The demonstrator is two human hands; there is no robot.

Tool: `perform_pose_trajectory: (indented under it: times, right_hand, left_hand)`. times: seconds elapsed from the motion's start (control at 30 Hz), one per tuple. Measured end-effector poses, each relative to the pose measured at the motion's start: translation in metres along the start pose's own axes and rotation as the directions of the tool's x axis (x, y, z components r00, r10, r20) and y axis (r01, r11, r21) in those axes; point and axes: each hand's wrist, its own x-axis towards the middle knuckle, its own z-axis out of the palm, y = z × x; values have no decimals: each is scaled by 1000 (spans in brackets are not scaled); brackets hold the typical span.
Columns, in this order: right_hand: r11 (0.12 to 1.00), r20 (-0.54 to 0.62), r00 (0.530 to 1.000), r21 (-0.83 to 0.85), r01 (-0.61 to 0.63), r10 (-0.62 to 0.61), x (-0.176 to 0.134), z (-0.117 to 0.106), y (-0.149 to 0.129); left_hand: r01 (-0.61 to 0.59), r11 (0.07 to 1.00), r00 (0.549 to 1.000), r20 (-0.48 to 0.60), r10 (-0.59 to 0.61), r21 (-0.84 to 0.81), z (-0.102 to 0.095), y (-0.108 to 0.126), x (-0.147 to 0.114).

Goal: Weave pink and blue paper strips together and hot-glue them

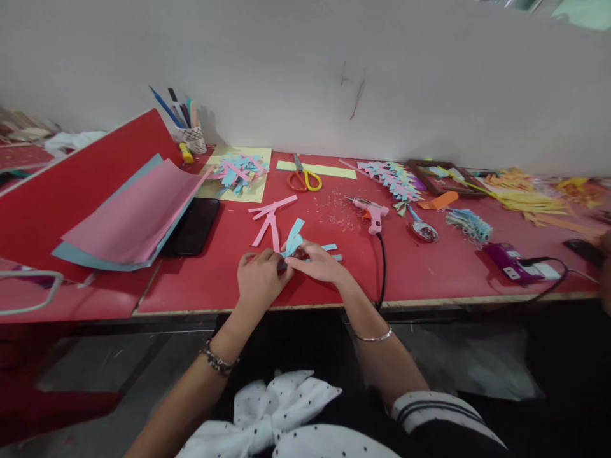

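Both my hands meet near the front edge of the red table, pinching a light blue paper strip (293, 242) that is folded or looped between them. My left hand (260, 277) has its fingers curled around the strip's lower left side. From the right, my right hand (321, 262) presses its fingertips to the same strip. More blue strips (330, 247) lie flat just beyond my right hand. Pink paper strips (271, 218) lie crossed over one another a little farther back. Exactly how the fold sits under my fingers is hidden.
A pink glue gun (372, 214) lies to the right, its cord over the edge. Orange-and-yellow scissors (303, 177), a pile of cut strips (238, 172) and a pen cup (193, 138) stand behind. Left are a phone (193, 227) and coloured sheets (136, 207); right, a purple power socket (513, 262).
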Motion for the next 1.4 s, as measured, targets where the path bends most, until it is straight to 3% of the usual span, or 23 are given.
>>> perform_pose_trajectory:
  times: [0.33, 0.53, 0.8, 1.07, 1.13, 1.2, 1.3, 1.4]
  right_hand:
    - [984, 18, 991, -120, 135, -134, -3, -2, -1]
    - [994, -1, 999, -96, 45, -45, -2, -1, -3]
    - [963, -12, 989, -230, 143, -150, 0, -3, -3]
    - [955, -7, 983, -239, 175, -182, -1, -3, -3]
    - [945, -44, 986, -296, 141, -161, -3, -7, -3]
    - [906, -120, 989, -422, 31, -90, -6, -13, -2]
    - [768, -237, 971, -619, -167, 20, -10, -21, 1]
    - [690, -256, 965, -688, -224, 58, -11, -26, 4]
  left_hand:
    - [-25, 997, 999, -30, 27, 75, 1, 0, 0]
    - [-44, 994, 998, -40, 48, 100, 2, -1, 0]
    - [2, 996, 999, 32, -5, 90, 1, -1, 0]
    - [55, 994, 996, 67, -61, 90, -2, 1, 1]
    - [65, 992, 995, 70, -72, 105, -2, 1, 2]
    - [52, 994, 997, 47, -57, 99, -2, 1, 1]
    - [29, 995, 1000, 2, -29, 90, -1, 1, 1]
    - [26, 996, 1000, -7, -26, 88, -1, 1, 0]
